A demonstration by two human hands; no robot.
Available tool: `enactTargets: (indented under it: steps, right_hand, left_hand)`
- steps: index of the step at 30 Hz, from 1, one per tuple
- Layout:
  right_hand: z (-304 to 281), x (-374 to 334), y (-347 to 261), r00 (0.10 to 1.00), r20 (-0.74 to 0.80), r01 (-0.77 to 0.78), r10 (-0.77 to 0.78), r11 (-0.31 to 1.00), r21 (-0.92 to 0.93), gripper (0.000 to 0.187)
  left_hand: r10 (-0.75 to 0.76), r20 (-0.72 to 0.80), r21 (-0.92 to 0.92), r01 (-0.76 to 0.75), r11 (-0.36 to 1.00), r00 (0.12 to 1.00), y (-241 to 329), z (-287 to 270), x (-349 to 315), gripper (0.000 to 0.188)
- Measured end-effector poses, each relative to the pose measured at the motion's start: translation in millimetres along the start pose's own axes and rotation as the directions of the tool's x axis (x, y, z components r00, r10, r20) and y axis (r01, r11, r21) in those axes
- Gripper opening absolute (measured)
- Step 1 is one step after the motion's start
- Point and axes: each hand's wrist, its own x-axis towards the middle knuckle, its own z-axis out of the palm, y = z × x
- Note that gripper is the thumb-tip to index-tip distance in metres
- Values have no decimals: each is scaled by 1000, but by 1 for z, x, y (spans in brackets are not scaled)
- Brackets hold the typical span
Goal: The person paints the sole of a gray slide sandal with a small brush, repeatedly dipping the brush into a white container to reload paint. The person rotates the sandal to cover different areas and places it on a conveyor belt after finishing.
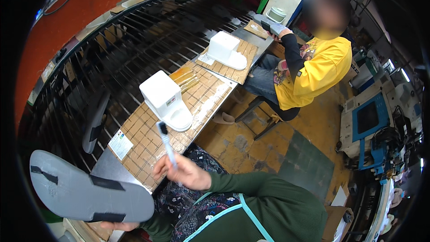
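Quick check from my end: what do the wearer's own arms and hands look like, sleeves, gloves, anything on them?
Both hands are bare, no gloves: the right hand and the left hand, mostly hidden. The right arm wears a dark green long sleeve with a ribbed cuff. Over it runs a light blue strap.

Your hands hold a grey sole and a small brush at the workbench.

Your left hand (118,225) grips the grey sole (87,189) from beneath, its flat underside up, with black tape strips across it. Your right hand (183,172) holds the brush (165,141) upright, dark bristles at the top, just in front of a white dispenser (165,100) on the gridded bench top (148,139). A second white dispenser (226,49) stands farther along, near a seated person in a yellow shirt (320,69) who holds a grey shoe part (268,26).
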Motion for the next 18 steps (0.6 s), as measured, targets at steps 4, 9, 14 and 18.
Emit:
enactTargets:
  steps: [4, 9, 14, 18]
  right_hand:
    - [-50, -14, -16, 970, -223, -152, 95, 955, -256, 33]
    - [-86, -27, -37, 903, -422, -220, -83, 755, -618, 22]
    - [-96, -29, -48, 894, -401, -215, -201, 593, -776, 16]
    - [-104, -20, -49, 903, -328, -203, -278, 396, -895, 14]
  left_hand:
    - [147, -166, 168, -119, 979, 975, 24, 1, 12, 77]
    - [257, -297, 302, -165, 939, 920, 31, 7, 11, 73]
    - [289, -393, 387, -129, 913, 873, 26, 15, 2, 68]
    - [310, -461, 417, -106, 903, 831, 26, 18, -5, 65]
